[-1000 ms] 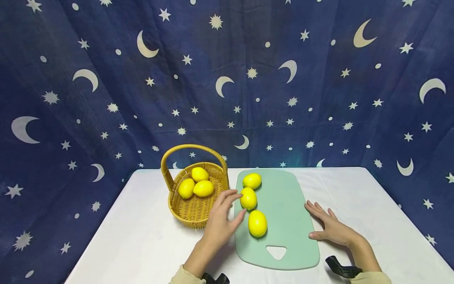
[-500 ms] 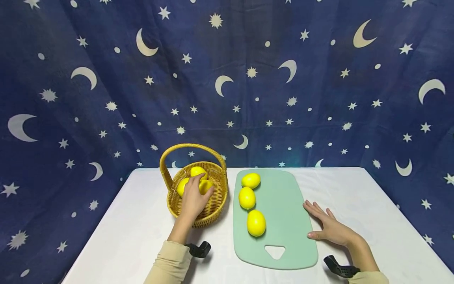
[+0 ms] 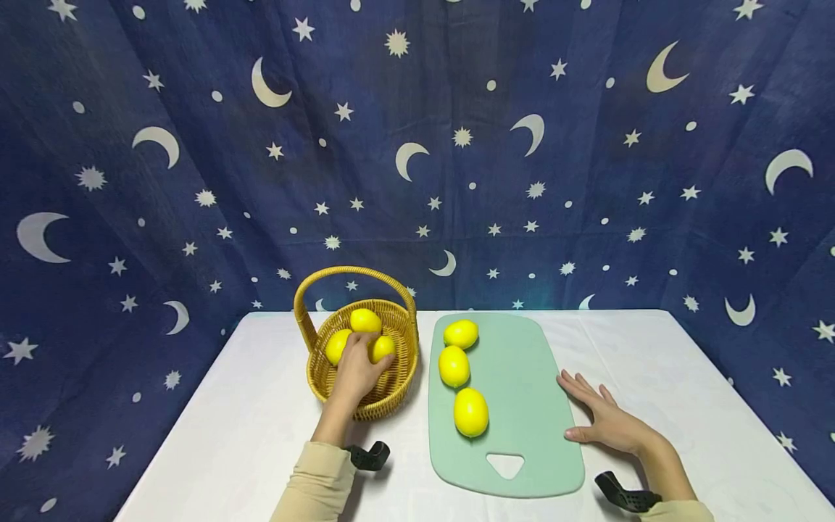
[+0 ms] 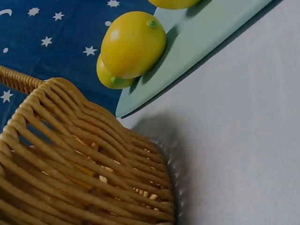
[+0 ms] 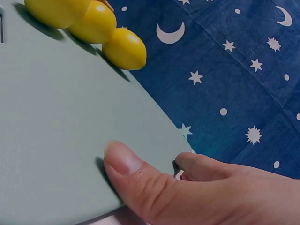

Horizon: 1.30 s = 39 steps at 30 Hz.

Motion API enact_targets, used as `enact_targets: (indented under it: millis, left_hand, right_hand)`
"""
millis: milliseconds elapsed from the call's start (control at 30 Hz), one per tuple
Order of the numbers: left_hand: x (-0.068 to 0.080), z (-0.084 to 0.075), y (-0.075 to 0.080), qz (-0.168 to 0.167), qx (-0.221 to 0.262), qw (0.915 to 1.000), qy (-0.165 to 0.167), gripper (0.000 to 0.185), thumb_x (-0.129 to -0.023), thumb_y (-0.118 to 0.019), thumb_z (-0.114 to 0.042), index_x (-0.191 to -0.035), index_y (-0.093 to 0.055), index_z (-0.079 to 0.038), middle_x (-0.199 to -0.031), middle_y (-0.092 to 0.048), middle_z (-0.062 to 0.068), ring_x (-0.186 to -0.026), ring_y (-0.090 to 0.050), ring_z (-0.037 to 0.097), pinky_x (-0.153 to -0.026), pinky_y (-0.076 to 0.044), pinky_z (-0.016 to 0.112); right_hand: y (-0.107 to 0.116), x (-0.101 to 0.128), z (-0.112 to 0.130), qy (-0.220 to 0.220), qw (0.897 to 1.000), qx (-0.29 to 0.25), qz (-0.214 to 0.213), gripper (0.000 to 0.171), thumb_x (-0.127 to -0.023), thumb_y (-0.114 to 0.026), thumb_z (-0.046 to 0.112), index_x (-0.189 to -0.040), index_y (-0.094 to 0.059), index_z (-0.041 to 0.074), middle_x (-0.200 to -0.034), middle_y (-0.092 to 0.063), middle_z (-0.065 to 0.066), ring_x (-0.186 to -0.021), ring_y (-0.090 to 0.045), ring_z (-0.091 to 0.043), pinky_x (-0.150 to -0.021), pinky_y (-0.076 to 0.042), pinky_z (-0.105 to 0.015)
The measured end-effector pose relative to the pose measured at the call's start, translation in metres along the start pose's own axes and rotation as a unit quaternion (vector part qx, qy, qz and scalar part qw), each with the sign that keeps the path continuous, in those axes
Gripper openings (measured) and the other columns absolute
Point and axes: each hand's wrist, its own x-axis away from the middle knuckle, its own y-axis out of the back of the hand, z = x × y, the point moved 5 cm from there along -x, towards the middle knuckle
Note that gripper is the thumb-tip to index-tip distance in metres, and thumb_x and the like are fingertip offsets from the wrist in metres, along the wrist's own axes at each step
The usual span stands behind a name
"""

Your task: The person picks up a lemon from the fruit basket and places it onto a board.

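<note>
My left hand [image 3: 356, 368] reaches into the wicker basket [image 3: 339, 395], its fingers and thumb curled over the front lemon [image 3: 383, 347]. Two more lemons [image 3: 365, 320] lie beside it in the basket. On the green cutting board [image 3: 522, 391] three lemons stand in a row: far [image 3: 460, 333], middle [image 3: 454, 366], near [image 3: 471, 412]. My right hand [image 3: 596, 415] lies flat with fingers spread at the board's right edge. The right wrist view shows its thumb [image 5: 125, 164] resting on the board [image 5: 56, 117]. The left wrist view shows only the basket wall [image 4: 84, 164] and board lemons [image 4: 133, 44].
A white table [image 3: 652, 362] carries everything, backed by a dark blue star-and-moon curtain [image 3: 522, 181]. The basket's arched handle [image 3: 355, 274] rises over the lemons. The board has a triangular hole [image 3: 505, 465] near its front end. Black wrist mounts [image 3: 368, 456] sit on both forearms.
My left hand has left the middle lemon on the board and moved left into the basket, settling over the front lemon. The right hand has stayed put.
</note>
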Motion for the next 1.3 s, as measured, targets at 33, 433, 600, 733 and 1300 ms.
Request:
enact_targets:
  millis: [33,433,600,733,1300]
  left_hand:
    - [0.001,0.001,-0.001,0.008,0.001,1.0000,0.000,0.051,-0.082,-0.073,-0.027,-0.125,-0.059,-0.003,-0.126,-0.051,0.021,-0.114,-0.053,0.036,-0.098,-0.044,0.049]
    - [-0.004,-0.005,-0.007,0.059,0.025,0.9976,-0.025,0.040,-0.082,-0.073,-0.024,-0.115,-0.063,-0.005,-0.126,-0.055,0.018,-0.120,-0.050,0.032,-0.101,-0.042,0.046]
    - [0.001,-0.008,-0.005,0.064,-0.042,0.9970,-0.011,0.039,-0.079,-0.075,-0.023,-0.115,-0.068,-0.008,-0.118,-0.060,0.020,-0.115,-0.049,0.035,-0.095,-0.043,0.048]
    - [0.005,-0.009,-0.006,0.069,-0.076,0.9946,0.011,0.046,-0.079,-0.075,-0.026,-0.121,-0.065,-0.008,-0.119,-0.058,0.023,-0.113,-0.051,0.038,-0.093,-0.044,0.049]
    - [0.025,-0.052,0.022,0.015,0.013,0.9998,0.005,0.071,-0.072,-0.077,-0.024,-0.135,-0.047,-0.006,-0.133,-0.045,0.020,-0.114,-0.052,0.035,-0.096,-0.046,0.049]
  right_hand:
    - [0.000,0.001,0.000,0.001,1.000,-0.001,0.000,0.097,-0.071,-0.078,0.038,-0.147,-0.030,0.002,-0.154,-0.018,-0.028,-0.139,-0.003,-0.053,-0.111,0.016,-0.063]
    - [0.004,0.000,0.001,0.002,1.000,-0.001,-0.001,0.098,-0.070,-0.078,0.038,-0.147,-0.030,0.001,-0.154,-0.018,-0.028,-0.139,-0.003,-0.053,-0.110,0.016,-0.064]
    - [0.003,0.000,0.000,-0.002,1.000,-0.005,0.004,0.098,-0.071,-0.078,0.038,-0.148,-0.029,0.002,-0.155,-0.016,-0.027,-0.140,-0.002,-0.051,-0.110,0.017,-0.063]
    - [0.002,0.001,-0.001,-0.007,1.000,-0.006,0.003,0.099,-0.070,-0.078,0.039,-0.148,-0.029,0.003,-0.155,-0.016,-0.027,-0.140,-0.002,-0.050,-0.110,0.017,-0.063]
    - [0.000,0.000,-0.006,-0.008,1.000,-0.002,0.000,0.100,-0.068,-0.079,0.039,-0.148,-0.030,0.003,-0.154,-0.018,-0.026,-0.140,-0.003,-0.052,-0.111,0.016,-0.063]
